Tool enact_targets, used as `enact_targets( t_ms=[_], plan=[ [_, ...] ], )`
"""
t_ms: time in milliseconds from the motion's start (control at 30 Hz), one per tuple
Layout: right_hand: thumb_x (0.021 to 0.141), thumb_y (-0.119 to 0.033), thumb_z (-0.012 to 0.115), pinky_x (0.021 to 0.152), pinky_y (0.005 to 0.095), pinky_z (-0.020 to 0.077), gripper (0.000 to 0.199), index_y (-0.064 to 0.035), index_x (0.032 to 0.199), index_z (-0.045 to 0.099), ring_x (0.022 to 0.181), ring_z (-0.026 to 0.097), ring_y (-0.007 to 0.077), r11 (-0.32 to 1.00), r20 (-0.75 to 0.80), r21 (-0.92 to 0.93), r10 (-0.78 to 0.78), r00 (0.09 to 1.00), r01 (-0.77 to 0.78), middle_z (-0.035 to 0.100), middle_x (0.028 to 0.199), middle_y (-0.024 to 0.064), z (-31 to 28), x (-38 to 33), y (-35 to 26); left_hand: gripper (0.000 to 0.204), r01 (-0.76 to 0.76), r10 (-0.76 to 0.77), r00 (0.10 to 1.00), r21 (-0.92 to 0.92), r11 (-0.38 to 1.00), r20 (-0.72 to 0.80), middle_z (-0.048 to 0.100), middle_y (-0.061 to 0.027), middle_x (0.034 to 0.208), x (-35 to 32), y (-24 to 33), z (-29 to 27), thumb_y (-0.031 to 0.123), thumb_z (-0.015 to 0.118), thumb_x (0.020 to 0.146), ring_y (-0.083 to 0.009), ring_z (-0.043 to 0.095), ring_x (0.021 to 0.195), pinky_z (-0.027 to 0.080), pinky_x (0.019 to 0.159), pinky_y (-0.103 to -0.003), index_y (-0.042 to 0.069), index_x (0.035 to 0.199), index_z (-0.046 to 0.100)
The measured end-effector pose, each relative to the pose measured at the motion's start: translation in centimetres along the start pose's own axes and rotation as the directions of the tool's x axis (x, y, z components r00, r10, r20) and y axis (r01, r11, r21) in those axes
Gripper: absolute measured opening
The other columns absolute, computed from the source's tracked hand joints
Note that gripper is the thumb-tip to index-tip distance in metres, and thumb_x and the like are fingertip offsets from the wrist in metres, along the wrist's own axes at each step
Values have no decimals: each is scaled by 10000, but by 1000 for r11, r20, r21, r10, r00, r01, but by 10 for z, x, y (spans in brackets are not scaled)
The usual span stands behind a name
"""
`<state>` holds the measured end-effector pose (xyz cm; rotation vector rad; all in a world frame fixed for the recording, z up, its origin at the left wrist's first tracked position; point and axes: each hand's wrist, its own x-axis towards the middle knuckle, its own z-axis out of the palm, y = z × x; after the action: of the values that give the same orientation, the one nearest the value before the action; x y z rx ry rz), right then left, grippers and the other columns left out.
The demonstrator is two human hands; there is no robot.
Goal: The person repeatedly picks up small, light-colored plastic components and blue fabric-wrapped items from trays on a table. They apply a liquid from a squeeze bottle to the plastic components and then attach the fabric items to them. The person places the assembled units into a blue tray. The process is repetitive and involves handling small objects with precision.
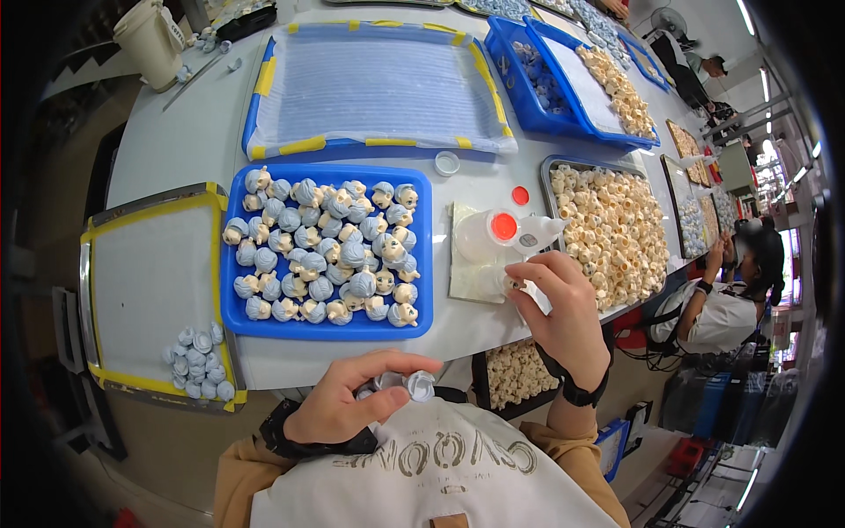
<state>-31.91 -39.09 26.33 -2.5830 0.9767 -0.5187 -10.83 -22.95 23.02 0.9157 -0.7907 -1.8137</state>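
My left hand (343, 400) is curled in front of my apron, holding a few pale blue doll hair pieces (421, 385); the hollow side of one shows. Over the table edge, my right hand (570, 308) has thumb and fingertips pinched together at a small pale thing (512, 283) that is mostly hidden. Just beyond those fingertips are a white bottle with a red top (480, 236) and a nozzle bottle (541, 233) lying over. To the left, a blue tray (231, 304) carries many small doll heads with blue hair. On the right, a metal tray (553, 165) is full of cream head pieces.
A yellow-taped screen frame (132, 211) bears a pile of blue hair pieces (198, 363). Behind stands a large paper-lined tray (378, 97), with blue bins (519, 110) beside it. A red cap (520, 195) and clear lid (447, 164) lie nearby. Another person (717, 308) sits at right.
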Motion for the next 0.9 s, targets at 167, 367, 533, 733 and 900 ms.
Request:
enact_targets(
  t_ms=[167, 367, 533, 733, 900],
  plan=[
    [699, -4, 648, 658, 352, 440, 195, -25, 887, 600, 768, 532, 270, 1000, -5, 18, 0, 1000, 0, 542, 818, 93, 1, 1, 1, 347, -9, 9, 1000, -25, 1000, -3, 554, -25, 1031, 1, 1, 1, 91, 508, 855, -61, 499, 890, 395, 787, -207, 5, 1191, 520],
    [681, 8, 654, 663, 357, 443, 207, -24, 875, 587, 778, 538, 276, 1000, -4, 12, 0, 1000, 0, 547, 818, 98, 2, -1, 2, 350, -56, 57, 998, 43, 997, -20, 562, -43, 1049, 2, 0, -1, 95, 538, 838, -84, 501, 970, 378, 863, -231, 1, 1175, 526],
    [669, 10, 661, 663, 362, 444, 214, -23, 863, 576, 780, 543, 289, 999, -15, 32, 29, 999, -28, 548, 814, 106, 3, -6, 4, 343, -100, 105, 993, 92, 991, -45, 560, -48, 1048, 2, 2, 1, 98, 585, 821, -83, 504, 956, 384, 846, -230, 1, 1147, 540],
    [667, 33, 661, 659, 338, 456, 235, -20, 881, 581, 764, 571, 271, 997, -112, 72, 31, 993, -23, 574, 816, 109, 5, -13, 6, 341, -152, 159, 975, 53, 987, -155, 563, -43, 1025, 2, -4, 2, 83, 621, 797, -85, 508, 919, 393, 817, -229, 3, 1122, 556],
    [642, 57, 671, 673, 307, 469, 304, 0, 931, 596, 765, 595, 232, 877, -207, 481, 91, 974, 21, 620, 864, 119, 4, -23, -27, 327, -308, 367, 905, 265, 914, -216, 580, -70, 999, 5, -6, 9, 65, 640, 761, -113, 526, 905, 400, 796, -235, 3, 1079, 588]
  ],
)
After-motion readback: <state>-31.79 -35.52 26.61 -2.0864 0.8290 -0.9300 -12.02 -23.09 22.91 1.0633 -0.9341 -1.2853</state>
